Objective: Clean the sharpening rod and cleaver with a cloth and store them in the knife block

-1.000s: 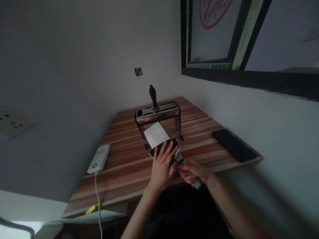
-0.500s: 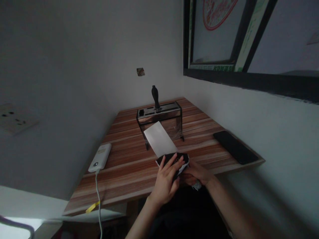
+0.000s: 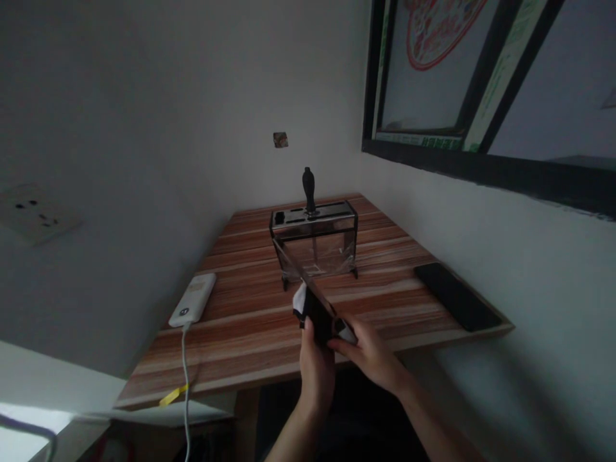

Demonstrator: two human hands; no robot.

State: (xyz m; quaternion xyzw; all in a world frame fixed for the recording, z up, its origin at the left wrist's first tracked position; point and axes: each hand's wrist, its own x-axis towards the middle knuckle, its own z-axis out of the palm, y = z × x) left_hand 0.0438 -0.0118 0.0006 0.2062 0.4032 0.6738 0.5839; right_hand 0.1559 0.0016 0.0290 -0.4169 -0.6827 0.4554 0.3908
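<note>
A kitchen knife (image 3: 315,289) is held in the air above the near edge of the wood-grain tabletop (image 3: 250,308), its blade seen almost edge-on as a thin strip. Its long axis runs on a slant, from the grey handle (image 3: 345,332) at lower right up and away to the left, so the far end points from the fingers toward the knife block. A black cloth (image 3: 317,316) with a white patch lies along the left face of the blade near the handle, between the metal and the left hand (image 3: 316,367). That hand is the nearer one to the blade; its thumb presses on the cloth and its other fingers are largely hidden, pinching the fabric from below. The right hand (image 3: 373,354) is the nearer one to the handle, its fingers closed around it. Beyond, the knife block (image 3: 317,226) stands upright with a black-handled tool (image 3: 309,187) in its top; the blade's far end overlaps its left leg in view, and whether they touch cannot be told. Farther out, a smartphone (image 3: 457,296) lies at the right and a white power bank (image 3: 193,300) with a cable (image 3: 187,385) at the left.
</note>
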